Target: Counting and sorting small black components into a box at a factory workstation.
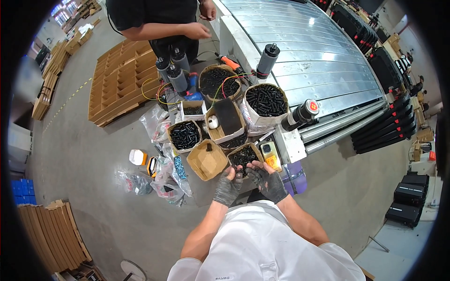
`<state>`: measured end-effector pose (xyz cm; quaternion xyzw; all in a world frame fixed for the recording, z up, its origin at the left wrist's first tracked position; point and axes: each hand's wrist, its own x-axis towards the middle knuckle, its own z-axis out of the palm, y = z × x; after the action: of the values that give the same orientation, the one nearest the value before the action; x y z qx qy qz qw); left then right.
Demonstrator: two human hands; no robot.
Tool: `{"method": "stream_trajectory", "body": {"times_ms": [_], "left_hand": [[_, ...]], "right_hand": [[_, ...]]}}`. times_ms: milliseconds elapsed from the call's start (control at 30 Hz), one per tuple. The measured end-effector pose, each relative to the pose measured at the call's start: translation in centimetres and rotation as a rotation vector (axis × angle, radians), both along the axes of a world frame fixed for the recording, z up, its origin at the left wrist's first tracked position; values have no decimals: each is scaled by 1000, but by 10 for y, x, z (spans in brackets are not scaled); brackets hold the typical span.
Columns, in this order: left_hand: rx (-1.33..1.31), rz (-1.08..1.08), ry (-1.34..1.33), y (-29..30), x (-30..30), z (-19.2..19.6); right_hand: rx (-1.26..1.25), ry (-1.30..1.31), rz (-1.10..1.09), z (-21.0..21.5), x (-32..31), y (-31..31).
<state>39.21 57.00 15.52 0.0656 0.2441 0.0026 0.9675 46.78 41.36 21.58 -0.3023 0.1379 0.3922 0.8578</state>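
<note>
Centre frame: both gloved, left hand (229,186) and right hand (266,181) cupped, loosely spread, just below box (243,155) of black screws; equally near.

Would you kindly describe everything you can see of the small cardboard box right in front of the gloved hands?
The small cardboard box is an open-topped brown carton with flaps folded outward, sitting upright among other boxes on the crowded work surface. It holds many small black cylindrical parts, too small to identify. The left hand and right hand, both in dark, grimy gloves, are cupped at its near edge, fingertips at the contents. A yellow device lies just right of it.
</note>
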Motion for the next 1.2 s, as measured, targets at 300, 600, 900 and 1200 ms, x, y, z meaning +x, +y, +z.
{"method": "stream_trajectory", "body": {"times_ms": [300,600,900,1200], "left_hand": [[225,-123,15,2,1,21],[447,-272,28,3,-3,31],[598,-362,18,0,-5,28],[756,-369,38,-1,-2,32]], "right_hand": [[-55,-100,66,14,0,-10],[-152,-201,110,10,5,-15],[-451,-436,189,6,4,-10],[-547,-449,235,17,5,9]]}}
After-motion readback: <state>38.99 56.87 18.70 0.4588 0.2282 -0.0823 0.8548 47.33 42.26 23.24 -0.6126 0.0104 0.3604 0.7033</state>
